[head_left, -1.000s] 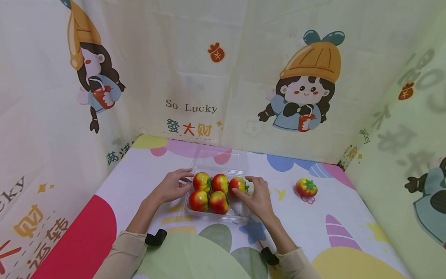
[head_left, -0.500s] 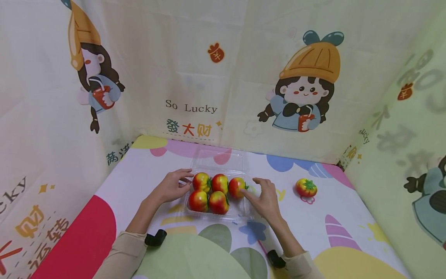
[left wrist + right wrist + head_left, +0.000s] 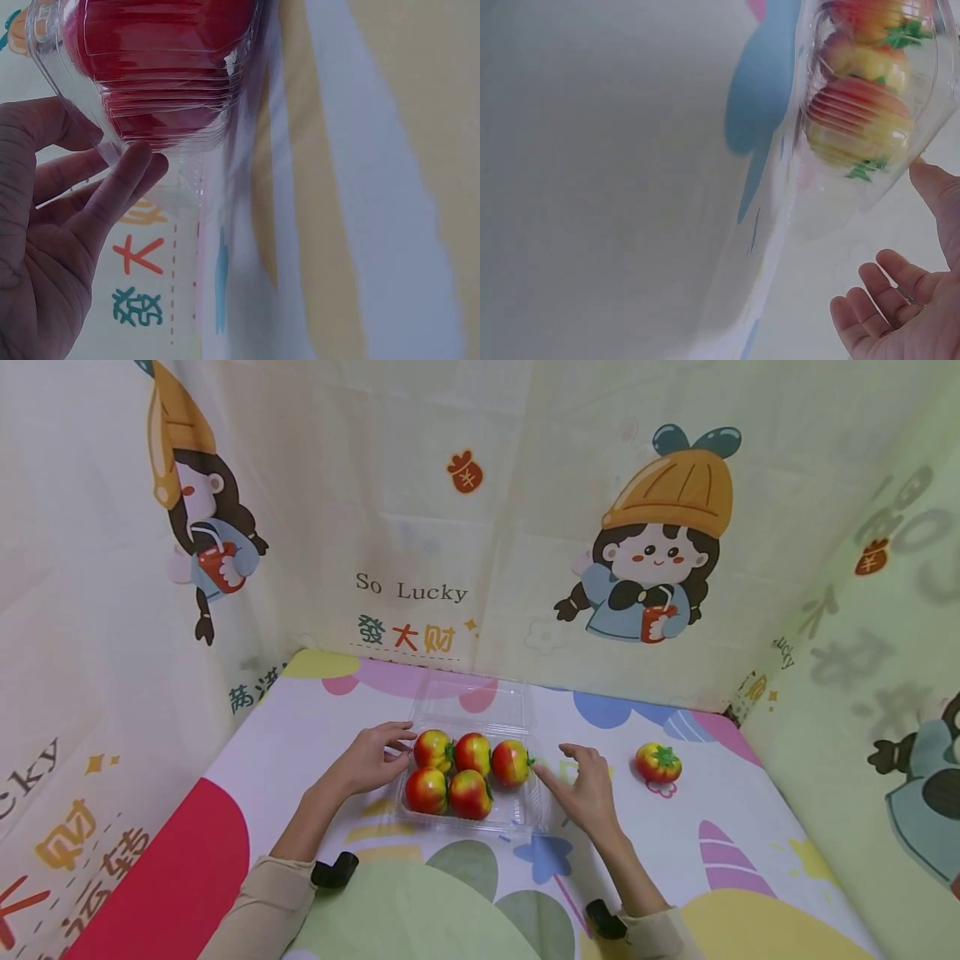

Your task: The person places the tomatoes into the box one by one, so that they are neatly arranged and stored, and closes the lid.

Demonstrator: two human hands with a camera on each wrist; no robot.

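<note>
A clear plastic clamshell box holds shiny red-and-yellow fruits that look like persimmons with green leafy tops. Three of them, the back-right fruit included, form the far row; two, one being the front-middle fruit, lie nearer at left and middle. At the box's left rim, my left hand pinches the plastic with thumb and fingertips, seen closely in the left wrist view. My right hand is just right of the box, fingers loosely spread and holding nothing; its thumb points at the rim.
Behind the box its clear lid lies folded back toward the curtain wall. A single persimmon-like fruit sits on the patterned tablecloth to the right. Printed fabric closes in the table at the back and both sides.
My right hand has let go of the back-right fruit and drawn away to the right, out of the box. The left hand stays in place at the rim.
</note>
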